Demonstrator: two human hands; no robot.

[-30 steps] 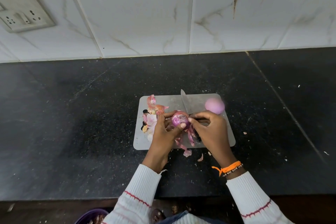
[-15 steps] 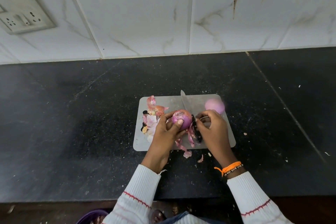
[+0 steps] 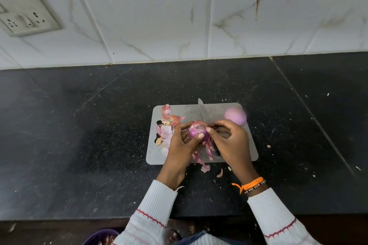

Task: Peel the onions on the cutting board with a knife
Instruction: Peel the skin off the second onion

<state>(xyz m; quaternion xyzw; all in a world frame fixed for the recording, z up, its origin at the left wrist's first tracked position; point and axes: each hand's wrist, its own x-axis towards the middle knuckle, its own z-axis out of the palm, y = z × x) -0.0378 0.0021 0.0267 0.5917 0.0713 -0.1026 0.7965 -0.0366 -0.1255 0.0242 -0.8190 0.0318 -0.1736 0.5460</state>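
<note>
A grey cutting board (image 3: 229, 108) lies on the black counter. My left hand (image 3: 180, 147) holds a partly peeled red onion (image 3: 198, 130) above the board, thumb on its front. My right hand (image 3: 232, 145) grips a knife (image 3: 203, 112); the blade points away past the onion, the dark handle shows below my fingers, and the thumb touches the onion's right side. Strips of skin (image 3: 209, 150) hang under the onion. A peeled pale onion (image 3: 235, 116) rests at the board's far right corner.
A heap of loose onion skins (image 3: 166, 128) covers the board's left part. Small skin scraps (image 3: 205, 167) lie on the counter (image 3: 79, 135) in front of the board. A wall socket (image 3: 23, 18) sits on the tiled wall. A purple bowl (image 3: 99, 237) shows at the bottom edge.
My left hand has turned the onion a little, its thumb shifting over the front. My right thumb has come against the onion's right side. The knife blade keeps its place.
</note>
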